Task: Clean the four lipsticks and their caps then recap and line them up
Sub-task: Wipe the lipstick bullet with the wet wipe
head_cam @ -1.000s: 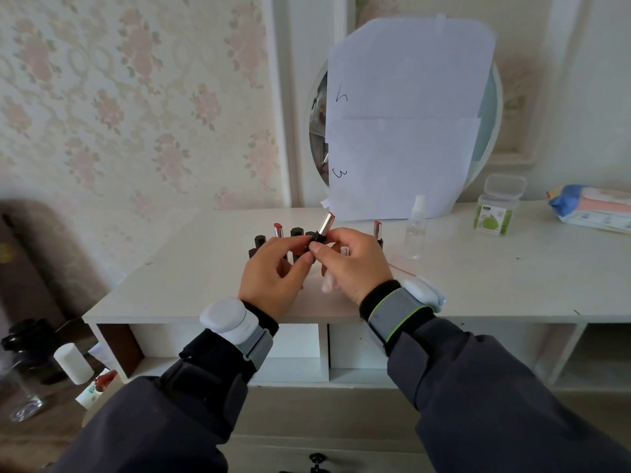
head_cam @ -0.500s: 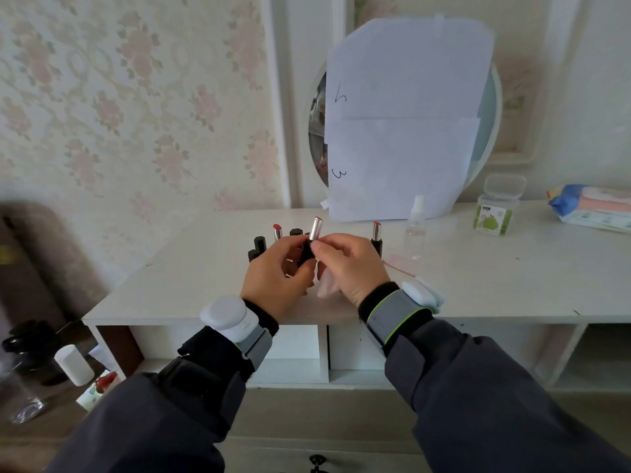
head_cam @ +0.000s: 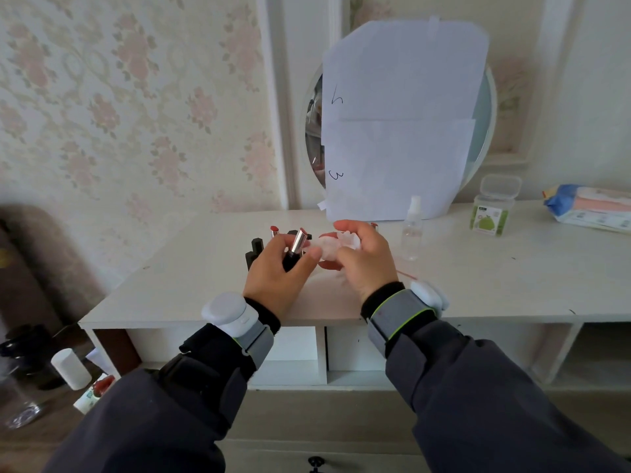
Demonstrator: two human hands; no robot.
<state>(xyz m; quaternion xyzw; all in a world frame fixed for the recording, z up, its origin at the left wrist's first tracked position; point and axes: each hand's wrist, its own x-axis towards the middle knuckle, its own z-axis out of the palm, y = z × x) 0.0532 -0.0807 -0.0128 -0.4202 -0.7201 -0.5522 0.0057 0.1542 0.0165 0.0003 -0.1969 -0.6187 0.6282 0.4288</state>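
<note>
An uncapped lipstick with a silver tube and black base (head_cam: pixel 296 248) is gripped, tilted, by the left hand (head_cam: pixel 278 273) above the white counter (head_cam: pixel 478 278). A crumpled white wipe (head_cam: pixel 336 245) is pinched by the right hand (head_cam: pixel 363 259), just beside the lipstick tip.

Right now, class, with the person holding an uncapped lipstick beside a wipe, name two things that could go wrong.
1. The left hand grips the open lipstick tilted toward the wipe in the right hand; a rough wipe may smear or snap its tip.
2. Uncapped lipsticks and caps stand just behind; a hand could topple them.
</note>
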